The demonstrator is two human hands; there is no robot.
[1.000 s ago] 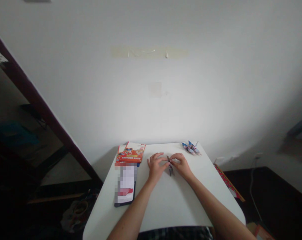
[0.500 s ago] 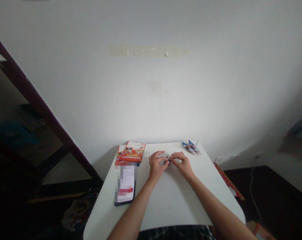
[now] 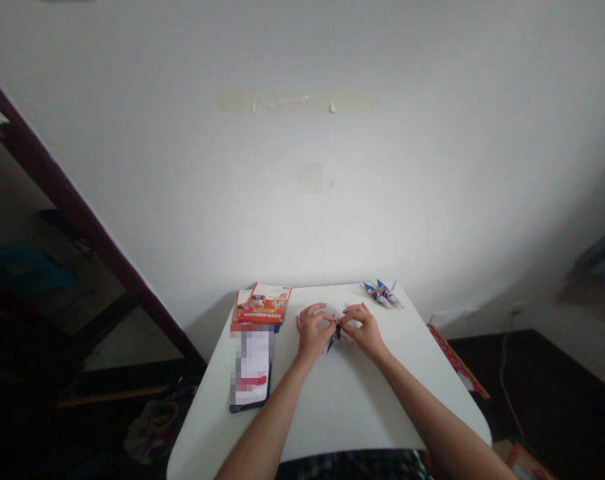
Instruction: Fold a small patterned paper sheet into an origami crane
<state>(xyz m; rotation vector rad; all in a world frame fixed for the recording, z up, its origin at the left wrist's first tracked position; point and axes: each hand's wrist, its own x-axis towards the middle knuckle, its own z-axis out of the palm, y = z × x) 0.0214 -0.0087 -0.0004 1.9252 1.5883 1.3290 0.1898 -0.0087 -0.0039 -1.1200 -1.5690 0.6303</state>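
Observation:
Over the middle of the white table point(image 3: 312, 413), my left hand point(image 3: 311, 330) and my right hand point(image 3: 365, 328) meet fingertip to fingertip. Between them they pinch a small folded paper piece point(image 3: 337, 332) with dark, white and blue print. Its blue pointed end sticks out below the fingers, toward me; part of it is hidden by the fingertips. Thumb and index finger of each hand are closed on the paper, the other fingers loosely bent. Folded paper figures point(image 3: 383, 294) in similar colours, with blue points like cranes, lie at the table's back right corner.
Red and white printed packets point(image 3: 262, 305) lie at the back left of the table. In front of them is a phone point(image 3: 255, 370) with a blurred screen. A pale wall point(image 3: 322, 233) stands right behind the table. A patterned strip point(image 3: 457, 360) rests beyond the right edge.
The folded paper has turned between my fingers, so its blue point now shows below them, toward me. Both hands have stayed nearly in place.

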